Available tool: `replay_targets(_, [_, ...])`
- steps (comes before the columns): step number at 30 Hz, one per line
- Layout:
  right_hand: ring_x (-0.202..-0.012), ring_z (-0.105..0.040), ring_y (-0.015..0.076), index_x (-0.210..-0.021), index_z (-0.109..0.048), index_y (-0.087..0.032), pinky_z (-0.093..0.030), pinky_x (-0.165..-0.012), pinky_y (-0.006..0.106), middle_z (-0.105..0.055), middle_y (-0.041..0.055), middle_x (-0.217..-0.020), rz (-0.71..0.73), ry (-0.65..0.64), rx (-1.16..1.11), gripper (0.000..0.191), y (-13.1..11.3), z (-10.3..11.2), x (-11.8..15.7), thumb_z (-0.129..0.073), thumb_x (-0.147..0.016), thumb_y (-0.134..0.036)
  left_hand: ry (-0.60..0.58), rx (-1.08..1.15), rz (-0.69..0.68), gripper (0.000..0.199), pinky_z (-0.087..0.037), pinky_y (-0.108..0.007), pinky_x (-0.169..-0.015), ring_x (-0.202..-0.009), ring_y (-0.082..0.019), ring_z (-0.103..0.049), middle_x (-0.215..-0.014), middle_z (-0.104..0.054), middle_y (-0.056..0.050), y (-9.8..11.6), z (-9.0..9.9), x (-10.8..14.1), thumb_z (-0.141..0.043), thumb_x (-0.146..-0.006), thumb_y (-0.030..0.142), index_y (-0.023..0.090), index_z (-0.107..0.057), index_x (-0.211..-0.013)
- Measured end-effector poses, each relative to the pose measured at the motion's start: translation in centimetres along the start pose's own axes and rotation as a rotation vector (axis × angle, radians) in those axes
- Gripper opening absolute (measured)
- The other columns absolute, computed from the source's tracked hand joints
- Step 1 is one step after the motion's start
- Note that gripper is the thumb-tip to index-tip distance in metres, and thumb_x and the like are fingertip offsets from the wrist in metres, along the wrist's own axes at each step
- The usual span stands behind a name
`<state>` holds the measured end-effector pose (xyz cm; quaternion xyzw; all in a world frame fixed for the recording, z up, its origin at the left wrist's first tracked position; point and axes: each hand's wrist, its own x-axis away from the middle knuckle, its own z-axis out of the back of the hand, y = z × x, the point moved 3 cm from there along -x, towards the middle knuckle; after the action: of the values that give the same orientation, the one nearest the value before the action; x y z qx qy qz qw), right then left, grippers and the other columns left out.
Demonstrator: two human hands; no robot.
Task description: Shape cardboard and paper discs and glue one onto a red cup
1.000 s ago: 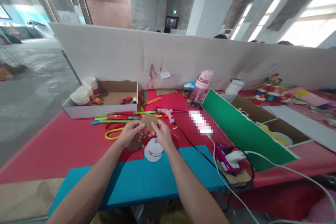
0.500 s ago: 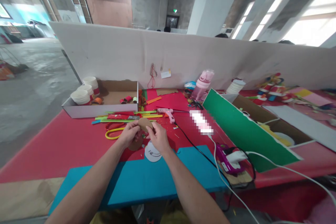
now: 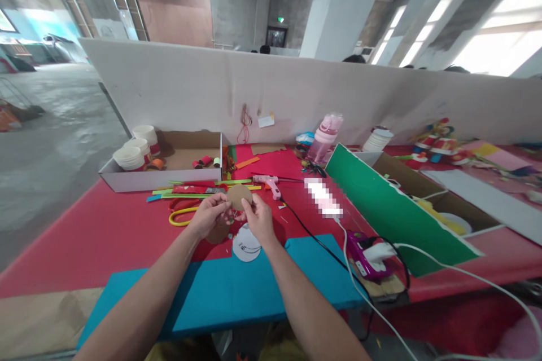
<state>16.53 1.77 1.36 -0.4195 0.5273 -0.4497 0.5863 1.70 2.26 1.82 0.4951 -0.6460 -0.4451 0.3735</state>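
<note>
A round brown cardboard disc [image 3: 239,197] is held up between my two hands. My left hand [image 3: 210,215] pinches its left edge, and my right hand [image 3: 259,218] grips its right side with the thumb on its face. Under the hands, a second brown disc [image 3: 218,233] lies on the red cloth. Closer to me is a white printed disc [image 3: 246,243], partly over the blue board. Scissors with yellow handles [image 3: 180,216] lie left of my left hand. Behind the hands rests a pink glue gun [image 3: 269,183].
A shallow box [image 3: 158,180] with paper cups [image 3: 128,158] stands at the back left. On the right are a green-sided box [image 3: 393,211], a purple power strip [image 3: 367,259] and trailing cables. A pink bottle [image 3: 325,138] stands by the white partition [image 3: 178,90].
The held disc has turned to show more of its flat face and sits slightly further right. My right hand has shifted a little along its edge.
</note>
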Motion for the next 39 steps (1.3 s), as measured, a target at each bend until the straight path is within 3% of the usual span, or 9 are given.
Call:
replay_targets(7, [-0.057, -0.062, 0.0152, -0.072, -0.047, -0.023, -0.040, -0.045, 0.023, -0.056, 0.0006, -0.070, 0.072, -0.048, 0.048, 0.030, -0.3, -0.8, 0.7, -0.052, -0.085, -0.049, 0.079, -0.142, -0.001, 0.011, -0.038, -0.019, -0.037, -0.034, -0.009, -0.046, -0.044, -0.052, 0.005, -0.9, 0.9, -0.4, -0.057, -0.062, 0.016, 0.016, -0.058, -0.074])
replay_targets(10, [-0.056, -0.062, 0.0154, -0.074, -0.049, -0.023, -0.044, -0.048, 0.023, -0.056, -0.0007, -0.065, 0.043, -0.067, 0.004, 0.029, 0.3, -1.1, 0.6, -0.054, -0.084, -0.049, 0.123, -0.236, -0.053, 0.007, -0.035, -0.019, -0.036, -0.033, -0.009, -0.045, -0.041, -0.050, 0.005, -0.7, 1.0, -0.4, -0.052, -0.061, 0.015, 0.015, -0.058, -0.063])
replay_targets(13, [-0.053, -0.061, 0.0156, -0.085, -0.054, -0.023, -0.047, -0.052, 0.026, -0.060, -0.0017, -0.062, -0.045, -0.037, -0.161, 0.026, 1.1, -1.1, 0.0, -0.056, -0.082, -0.049, 0.083, -0.185, -0.091, 0.005, -0.038, -0.019, -0.038, -0.036, -0.008, -0.046, -0.050, -0.056, 0.003, -0.4, 0.7, -0.4, -0.054, -0.063, 0.018, 0.016, -0.058, -0.067])
replay_targets(17, [-0.053, -0.061, 0.0140, -0.095, -0.057, -0.022, -0.050, -0.053, 0.028, -0.067, 0.0003, -0.078, -0.157, 0.003, -0.423, 0.030, 1.5, -0.7, -0.8, -0.062, -0.076, -0.044, 0.035, -0.099, -0.067, 0.019, -0.047, -0.022, -0.045, -0.043, -0.008, -0.049, -0.067, -0.063, 0.001, -0.3, 0.4, -0.4, -0.062, -0.072, 0.028, 0.016, -0.061, -0.087])
replay_targets(21, [-0.052, -0.060, 0.0128, -0.098, -0.059, -0.021, -0.051, -0.056, 0.028, -0.068, 0.0002, -0.078, -0.201, -0.006, -0.512, 0.034, 1.5, -0.9, -0.7, -0.066, -0.072, -0.041, 0.019, -0.122, -0.043, 0.028, -0.043, -0.020, -0.044, -0.044, -0.008, -0.050, -0.059, -0.057, 0.002, -0.7, 0.4, -0.3, -0.065, -0.076, 0.041, 0.016, -0.061, -0.089])
replay_targets(26, [-0.059, -0.061, 0.0129, -0.092, -0.060, -0.019, -0.052, -0.059, 0.027, -0.066, 0.0014, -0.080, -0.200, -0.111, -0.352, 0.033, 1.7, -1.5, -0.4, -0.065, -0.073, -0.046, 0.062, -0.197, -0.143, 0.032, -0.036, -0.017, -0.040, -0.042, -0.006, -0.044, -0.058, -0.053, 0.005, -0.5, 1.0, -0.5, -0.067, -0.076, 0.042, 0.016, -0.061, -0.094])
replay_targets(31, [-0.076, -0.058, 0.0142, -0.091, -0.058, -0.020, -0.048, -0.066, 0.024, -0.063, 0.0017, -0.085, 0.037, -0.025, -0.061, 0.028, 0.8, -0.6, -0.4, -0.065, -0.076, -0.043, 0.021, -0.275, -0.078, 0.032, -0.034, -0.018, -0.039, -0.044, -0.007, -0.044, -0.062, -0.054, 0.004, -0.6, 1.3, -0.6, -0.068, -0.074, 0.043, 0.016, -0.059, -0.089])
replay_targets(39, [-0.062, -0.048, 0.0119, -0.072, -0.051, -0.019, -0.034, -0.057, 0.022, -0.051, -0.0022, -0.065, 0.167, 0.010, 0.198, 0.024, -0.2, -0.2, 0.0, -0.049, -0.088, -0.037, -0.100, -0.386, -0.033, 0.031, -0.028, -0.016, -0.037, -0.043, -0.005, -0.039, -0.061, -0.047, 0.005, -1.3, 0.4, -0.3, -0.064, -0.078, 0.042, 0.014, -0.056, -0.090])
